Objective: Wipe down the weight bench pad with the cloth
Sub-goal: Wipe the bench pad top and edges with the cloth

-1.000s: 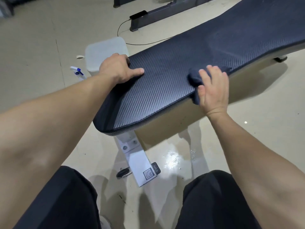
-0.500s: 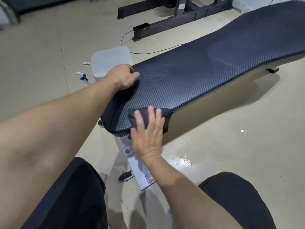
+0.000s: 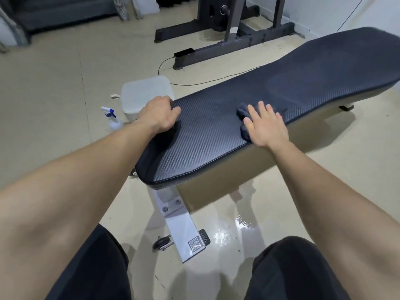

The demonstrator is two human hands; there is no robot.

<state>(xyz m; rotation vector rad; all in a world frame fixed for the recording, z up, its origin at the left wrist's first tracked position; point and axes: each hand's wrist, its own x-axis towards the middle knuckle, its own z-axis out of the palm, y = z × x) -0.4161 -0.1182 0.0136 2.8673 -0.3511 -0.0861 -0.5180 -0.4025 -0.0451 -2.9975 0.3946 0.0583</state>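
Dark cloth under right hand near pad edge.

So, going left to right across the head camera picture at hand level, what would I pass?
Spray bottle → white container → left hand → dark cloth → right hand.

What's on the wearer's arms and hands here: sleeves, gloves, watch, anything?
Nothing visible. Both forearms are bare up to the frame edge, with no sleeves in view. The left hand and right hand have no gloves, rings, watch or wristbands.
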